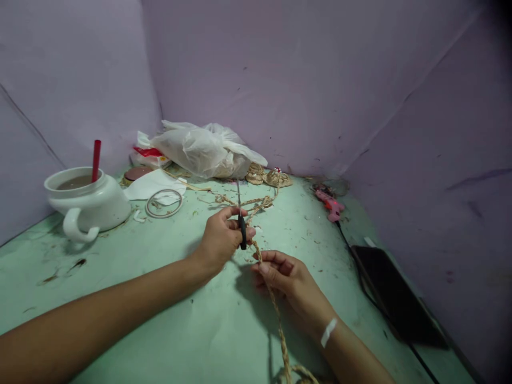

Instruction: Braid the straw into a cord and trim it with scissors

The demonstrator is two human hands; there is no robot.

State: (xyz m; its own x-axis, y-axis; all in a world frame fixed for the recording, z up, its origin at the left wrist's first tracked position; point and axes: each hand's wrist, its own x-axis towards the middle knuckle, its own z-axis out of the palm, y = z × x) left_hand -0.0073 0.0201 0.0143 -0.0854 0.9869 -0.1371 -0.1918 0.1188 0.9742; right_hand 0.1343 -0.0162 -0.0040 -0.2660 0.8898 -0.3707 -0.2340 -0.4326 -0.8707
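Note:
My left hand (219, 239) is closed on a pair of scissors (242, 232) with a black handle, its thin blades pointing away from me. A braided straw-coloured cord (282, 337) runs from the bottom edge up between my hands. My right hand (291, 278) pinches this cord between thumb and fingertips, just below the scissors. Whether my left fingers also touch the cord, I cannot tell. Beyond my left hand, more cord (262, 204) lies loosely on the table, reaching toward woven coiled pieces (278, 178) by the wall. A strip of white tape (328, 332) is on my right wrist.
A white mug (116, 201) with brown liquid and a red stick (96, 160) stands left on the green table (160, 330). A ring (149, 205), white paper (140, 186) and plastic bag (196, 149) lie behind. On the right are a pink glue gun (334, 209) and dark flat device (394, 293).

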